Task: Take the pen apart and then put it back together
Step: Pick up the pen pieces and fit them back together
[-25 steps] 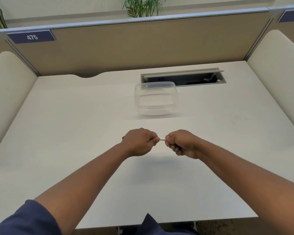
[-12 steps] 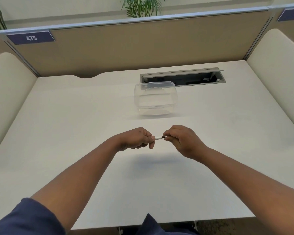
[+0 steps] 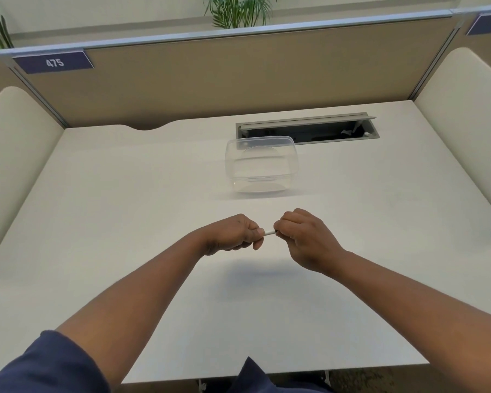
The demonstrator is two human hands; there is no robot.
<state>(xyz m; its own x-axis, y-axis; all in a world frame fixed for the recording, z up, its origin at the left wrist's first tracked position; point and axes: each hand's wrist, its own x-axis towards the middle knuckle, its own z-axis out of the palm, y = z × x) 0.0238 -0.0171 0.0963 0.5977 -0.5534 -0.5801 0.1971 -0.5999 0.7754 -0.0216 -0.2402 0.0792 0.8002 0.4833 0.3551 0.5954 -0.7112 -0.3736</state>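
Pen: the pen (image 3: 269, 232) is held in the air above the desk (image 3: 125, 194), at about 6 o'clock from the clear plastic tub (image 3: 260, 165); only a short white stretch shows between the two fists.
Left hand: the left hand (image 3: 233, 232) is curled round one end of the barrel, thumb on top.
Right hand: the right hand (image 3: 301, 234) pinches the other end with its fingers folded over it, at 3 o'clock from the left.
Handling: likely light, stiff and smooth, so it may slip under a twist; the small inner parts would be easy to drop.
Where to hold: one firm grip on each half, close to the joint, turning in opposite directions.
Unclear: the joint is hidden by the fingers, so it may be a cap or a threaded tip.
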